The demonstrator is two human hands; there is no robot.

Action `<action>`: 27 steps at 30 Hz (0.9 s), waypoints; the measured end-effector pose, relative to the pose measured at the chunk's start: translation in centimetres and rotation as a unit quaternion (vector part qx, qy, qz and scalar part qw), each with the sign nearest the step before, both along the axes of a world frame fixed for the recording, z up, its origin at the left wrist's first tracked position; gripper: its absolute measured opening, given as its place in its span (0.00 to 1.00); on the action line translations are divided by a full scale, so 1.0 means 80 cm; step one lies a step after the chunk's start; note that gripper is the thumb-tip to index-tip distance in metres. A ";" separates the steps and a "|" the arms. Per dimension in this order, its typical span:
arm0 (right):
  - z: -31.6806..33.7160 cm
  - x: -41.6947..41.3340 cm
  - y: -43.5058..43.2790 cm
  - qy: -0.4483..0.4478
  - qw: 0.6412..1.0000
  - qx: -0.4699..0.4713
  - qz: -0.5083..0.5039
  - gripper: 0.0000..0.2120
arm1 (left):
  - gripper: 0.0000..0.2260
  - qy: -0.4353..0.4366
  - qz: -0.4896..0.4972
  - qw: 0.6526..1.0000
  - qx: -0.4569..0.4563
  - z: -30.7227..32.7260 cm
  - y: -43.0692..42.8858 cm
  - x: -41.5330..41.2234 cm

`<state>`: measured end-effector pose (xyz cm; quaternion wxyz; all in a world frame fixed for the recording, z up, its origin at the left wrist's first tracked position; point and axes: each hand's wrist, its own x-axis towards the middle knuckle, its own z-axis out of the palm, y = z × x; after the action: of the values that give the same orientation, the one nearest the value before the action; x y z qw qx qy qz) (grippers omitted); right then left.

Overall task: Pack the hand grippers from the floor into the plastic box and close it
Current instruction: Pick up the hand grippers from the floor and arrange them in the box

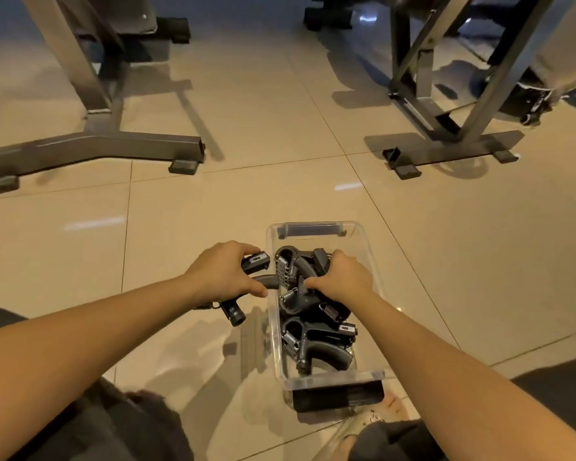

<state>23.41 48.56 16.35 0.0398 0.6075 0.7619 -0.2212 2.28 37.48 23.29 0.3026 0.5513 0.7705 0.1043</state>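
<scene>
Clear plastic box (369, 261) sits open on the tiled floor (180, 211), black latch at each end. Several black hand grippers (316, 347) lie piled inside, springs showing. Right hand (341, 277) is down in the far half of the box, fingers curled on the pile; cannot tell if its grip holds one. Left hand (222, 272), just beside the box's left wall, has its grip closed around another black hand gripper (256, 262) held above the floor. Grey gym frames (97, 144) stand beyond
</scene>
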 end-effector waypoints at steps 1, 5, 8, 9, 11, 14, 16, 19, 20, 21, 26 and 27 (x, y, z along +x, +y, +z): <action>-0.008 -0.001 -0.001 0.006 1.000 -0.008 -0.021 0.31 | 0.41 0.003 0.004 1.000 -0.004 -0.004 0.001 -0.004; -0.032 -0.002 -0.003 0.000 0.998 -0.002 -0.069 0.36 | 0.37 -0.013 0.012 1.000 0.024 -0.010 0.013 -0.001; -0.040 0.002 -0.002 -0.002 0.997 -0.006 -0.083 0.37 | 0.39 -0.022 -0.014 0.999 0.032 -0.014 0.023 0.009; -0.042 0.003 0.001 -0.002 0.996 -0.008 -0.085 0.37 | 0.40 -0.021 -0.021 0.999 0.031 -0.016 0.026 0.009; -0.044 0.007 0.007 0.001 0.996 -0.001 -0.084 0.32 | 0.40 -0.020 -0.027 0.999 0.030 -0.020 0.029 0.007; -0.047 0.016 0.020 0.013 0.997 0.037 -0.062 0.22 | 0.38 -0.016 -0.025 0.999 0.027 -0.026 0.029 -0.002; -0.050 0.019 0.025 0.035 0.998 0.046 -0.039 0.16 | 0.38 -0.011 -0.021 0.999 0.021 -0.031 0.027 -0.007; -0.050 0.019 0.030 0.078 0.995 0.020 -0.058 0.10 | 0.41 0.000 -0.023 1.000 0.013 -0.041 0.022 -0.013; -0.048 0.019 0.031 0.086 0.994 0.010 -0.072 0.09 | 0.41 0.001 -0.025 1.000 0.012 -0.043 0.020 -0.014; -0.046 0.019 0.033 0.097 0.992 0.003 -0.086 0.08 | 0.41 0.001 -0.027 1.000 0.011 -0.043 0.018 -0.015; -0.047 0.029 0.028 0.167 0.969 -0.030 -0.182 0.07 | 0.41 0.001 -0.038 0.999 0.016 -0.041 0.015 -0.015; -0.046 0.030 0.023 0.180 0.961 -0.041 -0.204 0.08 | 0.40 -0.002 -0.038 0.999 0.020 -0.039 0.016 -0.014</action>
<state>25.78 50.39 12.65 -0.1189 0.6979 0.6065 -0.3618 1.14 38.74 20.21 0.2966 0.5861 0.7460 0.1094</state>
